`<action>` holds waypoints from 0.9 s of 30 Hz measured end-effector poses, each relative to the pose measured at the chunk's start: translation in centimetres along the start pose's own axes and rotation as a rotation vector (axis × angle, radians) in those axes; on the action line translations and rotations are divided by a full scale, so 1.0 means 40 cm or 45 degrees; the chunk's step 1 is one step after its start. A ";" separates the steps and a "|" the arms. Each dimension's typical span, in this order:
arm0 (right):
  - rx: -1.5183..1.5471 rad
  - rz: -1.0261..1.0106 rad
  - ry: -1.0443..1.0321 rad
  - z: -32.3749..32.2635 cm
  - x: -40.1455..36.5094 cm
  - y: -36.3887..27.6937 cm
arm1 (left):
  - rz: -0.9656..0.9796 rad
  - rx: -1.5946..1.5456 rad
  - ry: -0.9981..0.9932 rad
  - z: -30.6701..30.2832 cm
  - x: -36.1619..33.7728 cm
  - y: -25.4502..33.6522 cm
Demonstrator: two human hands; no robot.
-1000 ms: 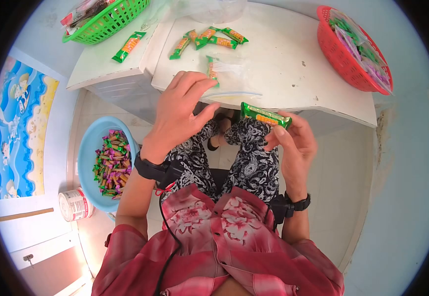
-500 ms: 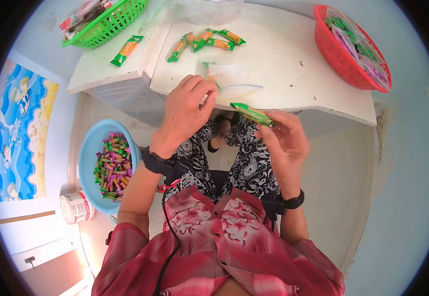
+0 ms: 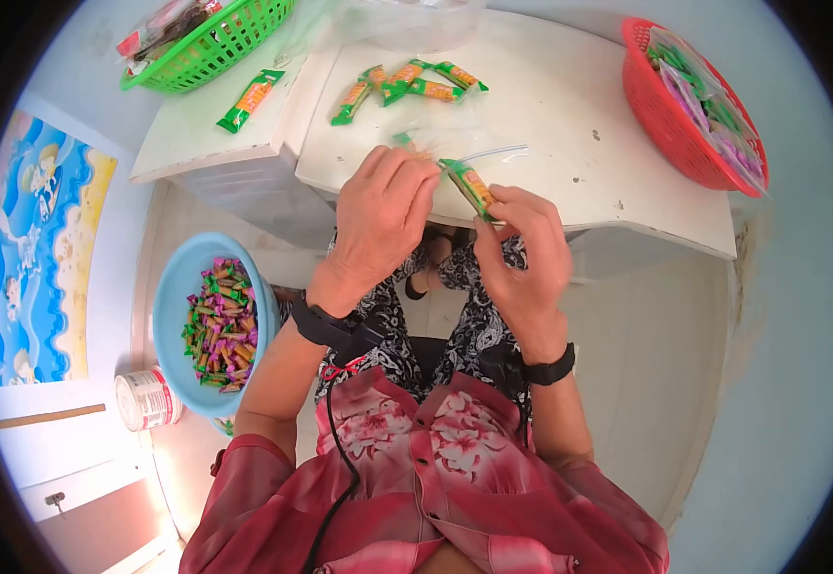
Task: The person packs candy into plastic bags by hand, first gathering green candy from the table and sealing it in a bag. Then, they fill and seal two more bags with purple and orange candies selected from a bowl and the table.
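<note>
A green-and-orange wrapped snack (image 3: 471, 188) is pinched between the thumb and fingers of my right hand (image 3: 531, 251). Its far end reaches the mouth of a clear zip bag (image 3: 464, 132) at the table's front edge. My left hand (image 3: 386, 212) is closed at the bag's near left side, its fingertips partly hidden. Inside the bag another wrapped snack (image 3: 407, 142) shows faintly. Beyond it, several matching wrapped snacks (image 3: 402, 80) lie in a loose group on the white table (image 3: 550, 124).
One wrapped snack (image 3: 251, 100) lies on the left surface near a green basket (image 3: 211, 50). A red basket (image 3: 670, 120) of packed bags stands at right. On the floor, a blue tub (image 3: 169, 316) holds many small wrapped pieces beside a white bucket (image 3: 148, 399).
My right hand has brought the snack left and up to the bag's mouth. My left hand has shifted slightly right, and the bag's opening is lifted.
</note>
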State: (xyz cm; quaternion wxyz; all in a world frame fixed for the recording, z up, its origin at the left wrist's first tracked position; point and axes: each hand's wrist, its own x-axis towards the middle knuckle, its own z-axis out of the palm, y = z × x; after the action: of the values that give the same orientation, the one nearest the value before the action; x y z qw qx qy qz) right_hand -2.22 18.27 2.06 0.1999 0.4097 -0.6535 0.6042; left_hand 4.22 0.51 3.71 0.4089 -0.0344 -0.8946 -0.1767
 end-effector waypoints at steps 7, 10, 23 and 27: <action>-0.191 -0.360 0.006 -0.015 -0.014 0.032 | 0.061 -0.065 -0.024 -0.001 0.005 -0.003; -0.204 -0.422 -0.030 -0.018 -0.004 0.044 | 0.098 -0.106 -0.036 -0.005 0.010 0.005; -0.422 0.013 -0.035 0.049 -0.016 0.090 | 0.237 -0.202 -0.170 0.013 -0.010 -0.002; -0.516 0.153 -0.132 0.051 -0.013 0.085 | 0.206 -0.251 -0.193 0.021 -0.026 -0.010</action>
State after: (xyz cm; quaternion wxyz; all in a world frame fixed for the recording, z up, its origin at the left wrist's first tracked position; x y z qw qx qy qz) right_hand -4.09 16.26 -0.87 0.2078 0.3520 -0.7944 0.4493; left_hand 4.22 0.50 2.30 0.3479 -0.1594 -0.8956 -0.2270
